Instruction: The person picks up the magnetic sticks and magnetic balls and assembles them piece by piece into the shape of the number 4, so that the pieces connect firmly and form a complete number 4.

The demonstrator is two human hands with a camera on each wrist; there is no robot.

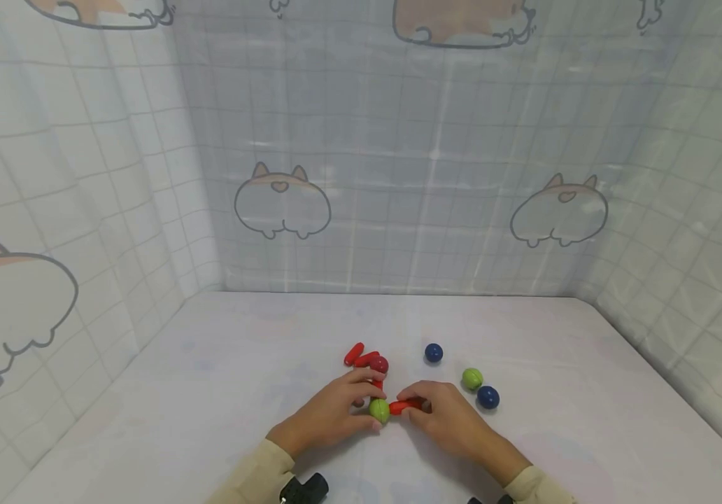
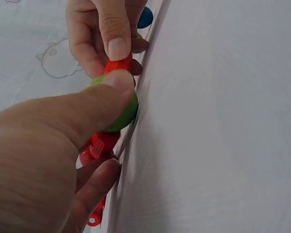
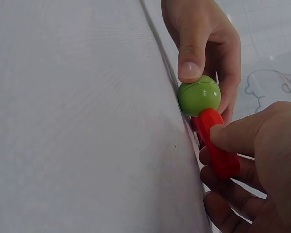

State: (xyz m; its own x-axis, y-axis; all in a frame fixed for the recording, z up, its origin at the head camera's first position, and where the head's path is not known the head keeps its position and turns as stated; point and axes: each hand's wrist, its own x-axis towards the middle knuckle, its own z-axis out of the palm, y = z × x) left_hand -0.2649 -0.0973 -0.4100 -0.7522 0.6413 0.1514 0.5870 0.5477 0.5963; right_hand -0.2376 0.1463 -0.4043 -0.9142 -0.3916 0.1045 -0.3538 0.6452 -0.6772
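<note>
Between the thumb and fingers of my left hand is a green ball, with a thin seam visible in the right wrist view. My right hand pinches a short red rod, whose end touches the green ball. Another red rod meets the ball on its other side, by the left fingers. Just beyond the left fingertips lies a dark red ball, touching a red rod. The left fingers partly hide the rod between the two balls.
One more loose red rod lies at the far left of the group. A blue ball sits farther back. Right of my right hand are a green ball and another blue ball. Patterned curtains surround the white table.
</note>
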